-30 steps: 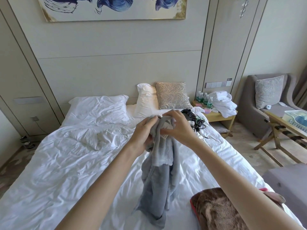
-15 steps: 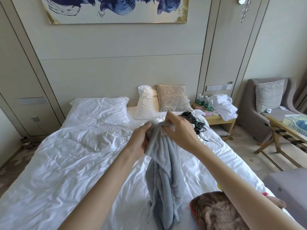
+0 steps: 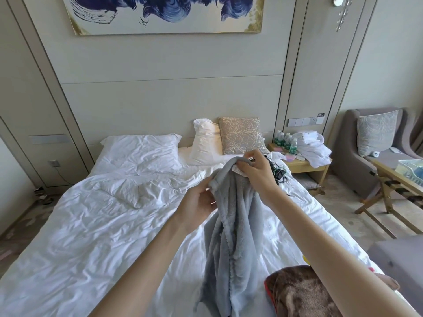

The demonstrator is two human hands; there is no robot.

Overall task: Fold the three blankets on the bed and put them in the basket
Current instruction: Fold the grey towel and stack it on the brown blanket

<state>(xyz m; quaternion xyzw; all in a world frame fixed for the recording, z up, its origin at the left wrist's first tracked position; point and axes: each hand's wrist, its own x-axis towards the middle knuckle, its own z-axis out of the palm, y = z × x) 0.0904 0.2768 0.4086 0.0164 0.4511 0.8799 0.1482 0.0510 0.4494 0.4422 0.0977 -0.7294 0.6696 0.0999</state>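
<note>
A grey fleece blanket [image 3: 233,236] hangs bunched in the air over the white bed [image 3: 91,236], its lower end reaching the bottom of the view. My right hand [image 3: 254,170] pinches its top corner by a white label. My left hand [image 3: 199,202] grips the blanket's edge a little lower and to the left. A brown plush blanket [image 3: 302,291] lies on the bed at the lower right, under my right forearm, with a red edge showing. I see no third blanket and no basket for certain.
White pillows [image 3: 142,152] and a patterned cushion [image 3: 242,136] lean at the headboard. Black cables [image 3: 278,172] lie on the bed's right side. A nightstand [image 3: 304,165] holds bottles and white towels. An armchair [image 3: 375,145] and a wooden rack [image 3: 398,179] stand at right.
Both hands stayed on the grey blanket's top while the left hand slid down and left along the edge. The blanket now hangs longer and straighter. The view has tilted down slightly.
</note>
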